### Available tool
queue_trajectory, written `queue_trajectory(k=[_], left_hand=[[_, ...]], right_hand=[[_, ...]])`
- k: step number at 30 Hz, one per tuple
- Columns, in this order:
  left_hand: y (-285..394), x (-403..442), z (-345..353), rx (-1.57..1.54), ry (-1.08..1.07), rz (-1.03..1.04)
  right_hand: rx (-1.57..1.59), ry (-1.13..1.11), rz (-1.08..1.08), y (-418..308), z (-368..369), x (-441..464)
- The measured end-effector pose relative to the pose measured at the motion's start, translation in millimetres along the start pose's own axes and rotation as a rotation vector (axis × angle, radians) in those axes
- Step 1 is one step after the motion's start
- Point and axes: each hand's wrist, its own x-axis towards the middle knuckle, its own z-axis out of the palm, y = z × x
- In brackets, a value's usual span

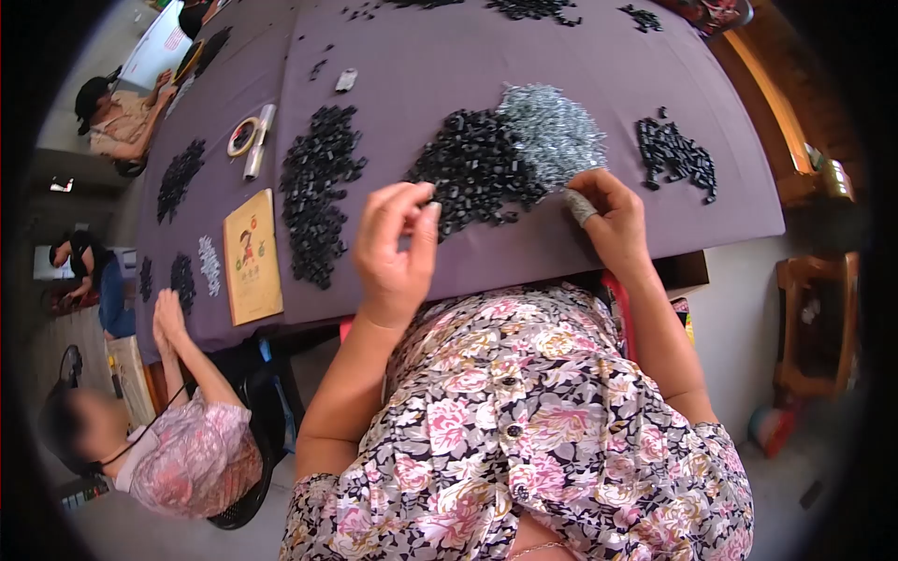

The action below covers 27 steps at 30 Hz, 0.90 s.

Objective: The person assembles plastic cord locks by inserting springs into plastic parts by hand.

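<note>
Head view. Dark cloth-covered table. Centre: heap of small black pieces, its right flank touching a heap of slender silver pieces.

Left hand: at the near left edge of the black heap, fingers curled, thumb and forefinger tips brought close together. Cannot tell whether a piece sits between them. Right hand: at the near right edge of the silver heap, thumb and forefinger meeting at the tips, grey wrap on one digit. Any item in the pinch is too small to confirm.

Left of the left hand: long black pile, running near to far. Left of that pile: yellow booklet, near side; beyond it, a tape roll beside a pale cylinder. Small pale object lies just beyond the long pile. Right side: smaller black pile, apart from the silver heap. More dark piles at the far edge.

Near left: a seated person in a pink patterned top, palms together at the table edge. Far left: another person in a dark cap, arms at the table.
</note>
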Motion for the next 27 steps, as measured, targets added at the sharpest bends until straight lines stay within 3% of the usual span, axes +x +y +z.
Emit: queue_trajectory(k=[3,5,7,17,23,27], left_hand=[[-43,-7,-36,0.029,0.142,-0.129],[-64,-24,-55,-0.132,0.16,-0.363],[-66,-37,-60,-0.053,0.069,-0.443],[-47,-22,-27,0.249,-0.228,-0.198],[-51,-26,-29,0.309,-0.238,-0.187],[-51,-29,-24,0.47,-0.196,0.006]], right_hand=[[0.022,-0.004,-0.013,8,1,1],[0.013,-0.001,-0.019,7,2,1],[0.001,-0.007,-0.006,3,1,1],[-0.034,-0.027,-0.003,3,2,5],[-0.013,-0.027,-0.017,0,2,2],[-0.03,-0.028,-0.012,2,1,2]])
